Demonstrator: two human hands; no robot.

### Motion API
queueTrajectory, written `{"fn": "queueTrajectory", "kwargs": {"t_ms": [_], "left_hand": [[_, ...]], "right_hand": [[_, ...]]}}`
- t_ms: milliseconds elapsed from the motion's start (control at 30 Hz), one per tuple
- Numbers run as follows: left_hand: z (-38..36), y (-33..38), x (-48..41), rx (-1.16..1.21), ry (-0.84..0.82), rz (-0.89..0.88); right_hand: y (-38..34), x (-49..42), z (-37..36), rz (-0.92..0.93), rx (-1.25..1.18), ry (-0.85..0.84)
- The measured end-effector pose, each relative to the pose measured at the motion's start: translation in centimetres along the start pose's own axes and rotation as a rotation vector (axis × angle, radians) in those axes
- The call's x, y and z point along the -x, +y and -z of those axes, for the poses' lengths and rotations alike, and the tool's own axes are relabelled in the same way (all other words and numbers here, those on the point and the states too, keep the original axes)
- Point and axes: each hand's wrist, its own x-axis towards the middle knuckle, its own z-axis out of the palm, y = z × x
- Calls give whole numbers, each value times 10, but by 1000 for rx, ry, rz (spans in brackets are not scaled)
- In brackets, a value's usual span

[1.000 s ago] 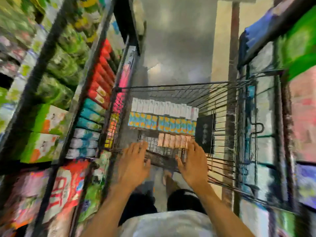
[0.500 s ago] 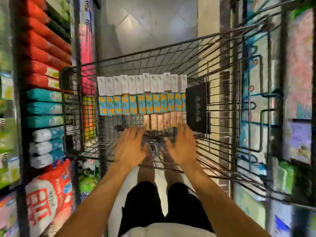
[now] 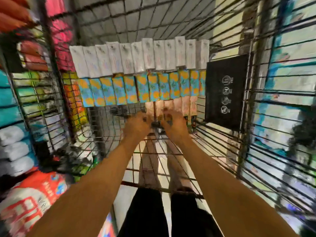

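White boxes (image 3: 136, 57) and blue boxes (image 3: 142, 89) fill their rows; pink boxes (image 3: 186, 104) only half-laid. Left hand (image 3: 136, 124) and right hand (image 3: 174, 124) are at them, but the fingers are too blurred to tell.

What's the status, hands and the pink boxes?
Left hand and right hand down in the cart, fingers at the pink boxes; grip too blurred to call. Blue-and-orange boxes packed right behind. Nothing blocks them.

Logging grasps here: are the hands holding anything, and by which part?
Cannot be told. The left hand and right hand are at the near ends of the pink boxes, but blur hides any grip.
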Motion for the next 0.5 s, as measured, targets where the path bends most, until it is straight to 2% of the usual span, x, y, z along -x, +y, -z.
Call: {"fn": "queueTrajectory", "kwargs": {"t_ms": [133,300,500], "left_hand": [[-10,-3,-28,149,-25,84],[-19,-4,-47,220,-13,47],[-22,-14,-50,282,13,-4]], "right_hand": [[-2,-16,-16,-46,-30,111],[-1,-28,-29,-64,19,215],[-14,-25,-45,-68,240,374]]}}
